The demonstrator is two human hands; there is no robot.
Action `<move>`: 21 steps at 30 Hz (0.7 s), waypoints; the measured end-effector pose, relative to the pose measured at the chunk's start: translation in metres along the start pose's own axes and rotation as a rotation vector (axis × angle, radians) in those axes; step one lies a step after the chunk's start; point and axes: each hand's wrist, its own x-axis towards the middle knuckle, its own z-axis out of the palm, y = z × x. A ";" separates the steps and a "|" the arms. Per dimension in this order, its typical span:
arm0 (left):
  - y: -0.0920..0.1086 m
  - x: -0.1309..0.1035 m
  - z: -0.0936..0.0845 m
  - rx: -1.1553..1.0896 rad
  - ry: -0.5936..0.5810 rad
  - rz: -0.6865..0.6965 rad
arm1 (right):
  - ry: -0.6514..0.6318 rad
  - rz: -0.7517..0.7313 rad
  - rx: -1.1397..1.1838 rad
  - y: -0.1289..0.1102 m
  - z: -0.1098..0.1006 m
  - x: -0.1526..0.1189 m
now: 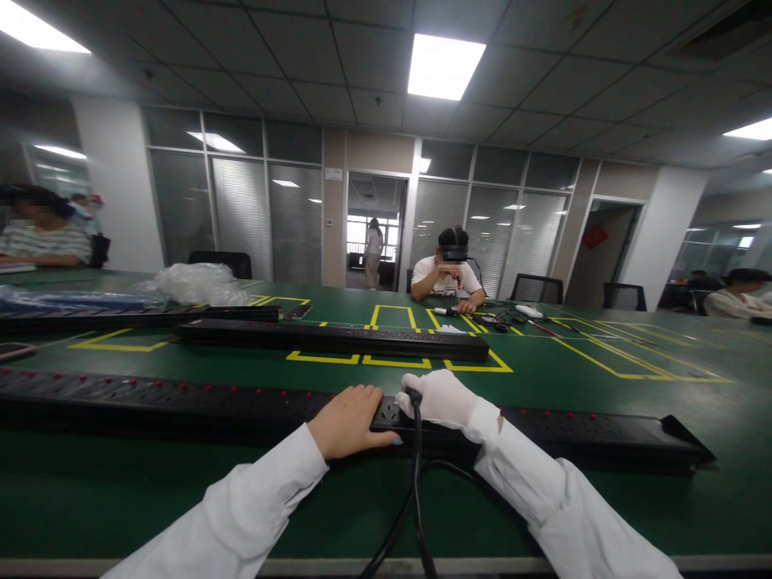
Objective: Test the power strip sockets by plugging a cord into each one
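A long black power strip with red switches lies across the green table. My bare left hand rests on it near the middle, fingers laid over its top and thumb along the near side. Just to the right, my white-gloved right hand is closed around a black plug above the strip's sockets. Its black cable runs down past the near table edge. The glove and plug hide whether the prongs are inside a socket.
A second black strip lies behind, with more strips and clear plastic wrap at the left. Yellow tape marks the green table. Across it sits a person beside cables and small devices; others sit at both sides.
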 end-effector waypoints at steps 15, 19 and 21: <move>0.000 0.000 0.000 -0.013 0.022 0.005 | 0.083 0.031 0.003 -0.001 0.011 -0.004; 0.000 0.000 0.000 -0.006 0.033 0.011 | 0.115 0.031 0.014 -0.003 0.007 -0.010; 0.000 -0.001 0.001 0.007 0.042 0.012 | 0.119 0.019 0.011 -0.005 0.003 -0.014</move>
